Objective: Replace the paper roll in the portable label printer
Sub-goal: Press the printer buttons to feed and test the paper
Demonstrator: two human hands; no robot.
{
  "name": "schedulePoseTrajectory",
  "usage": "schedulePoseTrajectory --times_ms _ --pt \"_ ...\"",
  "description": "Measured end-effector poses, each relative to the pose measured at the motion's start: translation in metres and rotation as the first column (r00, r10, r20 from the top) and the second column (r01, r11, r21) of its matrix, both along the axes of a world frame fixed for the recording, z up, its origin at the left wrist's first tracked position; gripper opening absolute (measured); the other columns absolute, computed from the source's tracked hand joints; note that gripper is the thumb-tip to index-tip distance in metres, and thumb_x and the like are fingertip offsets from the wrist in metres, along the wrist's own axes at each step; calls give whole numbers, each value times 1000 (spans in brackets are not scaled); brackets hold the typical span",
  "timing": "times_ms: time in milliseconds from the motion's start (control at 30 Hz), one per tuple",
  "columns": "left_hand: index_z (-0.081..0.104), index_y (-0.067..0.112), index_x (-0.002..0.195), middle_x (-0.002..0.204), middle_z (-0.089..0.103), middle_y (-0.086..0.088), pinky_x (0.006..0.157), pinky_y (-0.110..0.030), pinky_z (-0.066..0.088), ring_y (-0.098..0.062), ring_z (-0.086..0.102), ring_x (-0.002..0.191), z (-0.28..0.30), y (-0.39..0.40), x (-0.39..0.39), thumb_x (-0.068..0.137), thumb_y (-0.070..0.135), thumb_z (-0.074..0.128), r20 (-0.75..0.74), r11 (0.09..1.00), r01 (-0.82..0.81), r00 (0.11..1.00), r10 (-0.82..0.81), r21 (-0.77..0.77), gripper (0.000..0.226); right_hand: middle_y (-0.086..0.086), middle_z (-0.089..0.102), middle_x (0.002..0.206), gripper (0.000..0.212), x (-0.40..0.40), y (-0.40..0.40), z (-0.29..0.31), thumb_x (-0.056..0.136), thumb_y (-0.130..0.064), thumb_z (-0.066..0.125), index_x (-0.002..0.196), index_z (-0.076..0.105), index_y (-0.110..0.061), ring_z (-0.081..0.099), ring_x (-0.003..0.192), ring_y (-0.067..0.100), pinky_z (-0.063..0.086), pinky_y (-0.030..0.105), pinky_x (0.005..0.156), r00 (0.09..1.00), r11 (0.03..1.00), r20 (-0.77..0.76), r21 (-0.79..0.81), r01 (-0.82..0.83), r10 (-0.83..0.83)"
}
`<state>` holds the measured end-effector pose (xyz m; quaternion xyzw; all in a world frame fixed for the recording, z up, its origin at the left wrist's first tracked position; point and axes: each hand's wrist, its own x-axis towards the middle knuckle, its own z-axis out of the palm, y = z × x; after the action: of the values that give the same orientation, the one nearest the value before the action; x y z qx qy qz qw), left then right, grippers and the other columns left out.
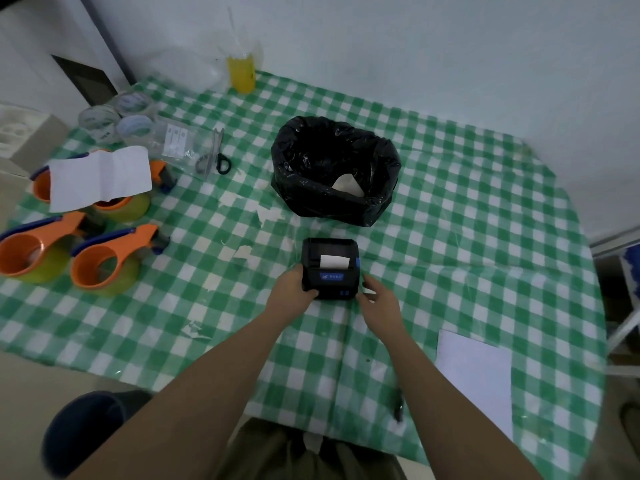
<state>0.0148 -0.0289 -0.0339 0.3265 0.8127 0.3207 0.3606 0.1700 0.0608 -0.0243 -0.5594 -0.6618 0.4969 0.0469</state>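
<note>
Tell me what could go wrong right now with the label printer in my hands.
The paper strip sticking out of the label printer could crease or jam if pushed. Only the left hand grips it; the right hand sits beside it, so the printer may slide on the checkered tablecloth.

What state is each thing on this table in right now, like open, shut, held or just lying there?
Label printer: on the table, white paper showing at its slot.
Left hand: gripping the printer's left side.
Right hand: at the printer's right side; contact unclear.
Black bin bag: open, pale scrap inside.
Scissors: closed, lying flat.
Tape dispensers: lying untouched.
Yellow drink: upright.
</note>
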Motion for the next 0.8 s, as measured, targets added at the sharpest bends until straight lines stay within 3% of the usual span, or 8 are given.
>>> schedulePoseTrajectory --times_ms 233,367,533,700,800 --pt "57 3 116 117 65 -19 91 -38 50 -31 61 110 -3 0 0 77 7 69 8 1000 -7 1000 7 14 41 6 54 136 45 9 1 -7 94 -15 51 138 43 -14 58 105 19 51 35 89 1000 1000 -20 19 4 -3" --pt "57 3 117 118 65 -19 90 -33 48 -31 61 110 -2 1 1 77 7 70 6 1000 -16 1000 16 6 43 5 54 134 43 19 1 -12 94 -13 50 136 45 -16 56 94 15 49 29 71 999 1000 -35 -2 12 -12" --pt "57 5 118 119 65 -16 91 -31 47 -28 60 111 -3 1 1 77 7 70 17 1000 -20 1000 20 0 43 7 58 130 39 23 3 -16 94 -15 50 133 49 -17 57 90 15 50 30 71 999 1000 -32 -8 18 -18" --pt "57 4 118 119 65 -17 89 -27 45 -28 61 110 -2 2 0 77 8 70 -5 1000 -8 1000 8 -2 44 8 59 128 37 21 2 -18 93 -13 49 131 51 -17 58 80 15 45 20 56 1000 1000 -25 -18 15 -15" --pt "56 5 120 119 65 -16 88 -25 43 -28 61 110 -3 1 1 77 8 70 -7 1000 -9 1000 9 -1 45 8 59 127 37 20 1 -18 93 -12 48 130 51 -16 59 84 17 44 19 56 1000 1000 -18 -16 8 -9"
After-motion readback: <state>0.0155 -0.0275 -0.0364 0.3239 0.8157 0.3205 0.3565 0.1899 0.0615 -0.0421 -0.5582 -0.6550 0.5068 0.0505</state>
